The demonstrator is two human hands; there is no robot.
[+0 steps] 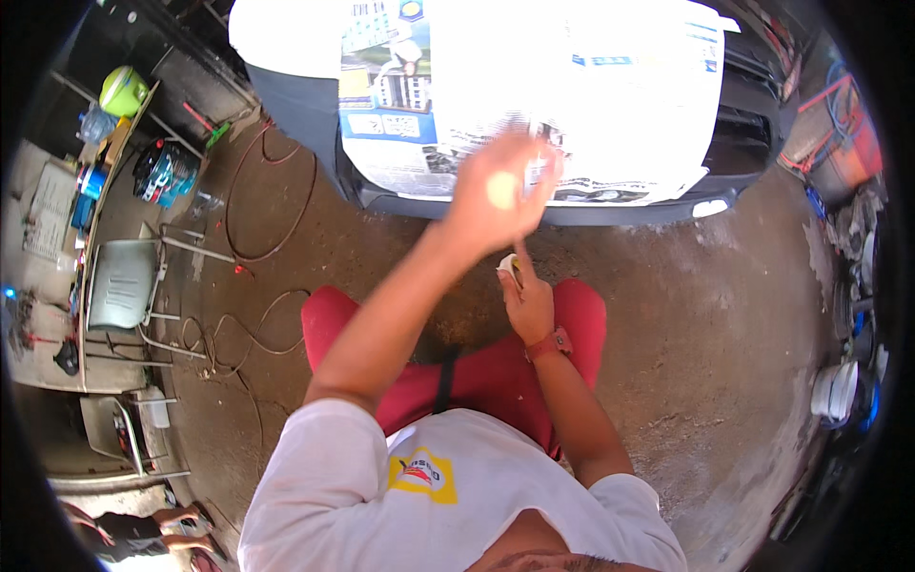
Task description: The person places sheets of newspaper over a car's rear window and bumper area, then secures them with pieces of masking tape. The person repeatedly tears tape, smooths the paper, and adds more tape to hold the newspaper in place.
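**Tape roll in my right hand, my left over the newsprint**

My right hand (532,307) has its fingers curled around a small pale roll of masking tape (509,263), just ahead of my knees. My left hand (500,191) is at about eleven o'clock from it, fingers partly bent, over the near edge of the printed newspaper sheets (629,124). It is blurred, so I cannot tell whether it pinches anything or touches the paper.

The sheets lie at about twelve o'clock, spread across a dark grey, bumper-like panel (295,110) with black slats at its right end. A red wristband (550,343) circles my right wrist, and my red trousers (579,319) show below both hands.

On the brown, worn concrete floor (686,324), a pale grey-green chair (122,286) stands at nine o'clock. A lime-green rounded container (124,91) sits at ten, an orange-red tub (858,153) between two and three, and a white bucket (836,393) between three and four. Someone's dark-clothed body (129,536) shows at eight.
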